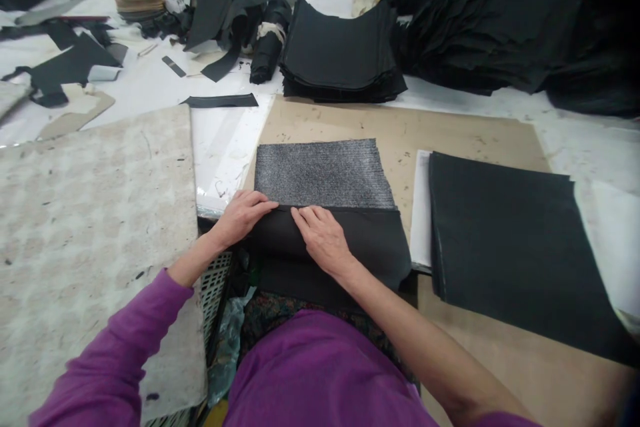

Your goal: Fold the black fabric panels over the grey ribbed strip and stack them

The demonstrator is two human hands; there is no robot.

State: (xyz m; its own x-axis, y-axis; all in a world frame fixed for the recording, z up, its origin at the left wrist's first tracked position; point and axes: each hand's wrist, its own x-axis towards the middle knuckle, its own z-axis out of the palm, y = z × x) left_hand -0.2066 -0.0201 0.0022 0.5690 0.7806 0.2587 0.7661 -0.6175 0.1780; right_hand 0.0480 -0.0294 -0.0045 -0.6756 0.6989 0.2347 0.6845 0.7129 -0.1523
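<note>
A black sheet (370,233) with a grey speckled piece (323,170) beyond it lies in front of me, its near part hanging over the table's edge. Along the seam where black meets grey, my left hand (245,217) presses its closed fingers on the black edge at the left. My right hand (323,233) is just to the right, its bent fingers together on the same edge. Both thumbs are partly hidden. A narrow gap separates the two hands.
Black sheets (505,233) are stacked at the right on white material. Behind stand another black stack (345,47), a tied black roll (270,40) and a large black heap (495,20). A stained pale board (95,247) fills the left, beside a green crate (215,287).
</note>
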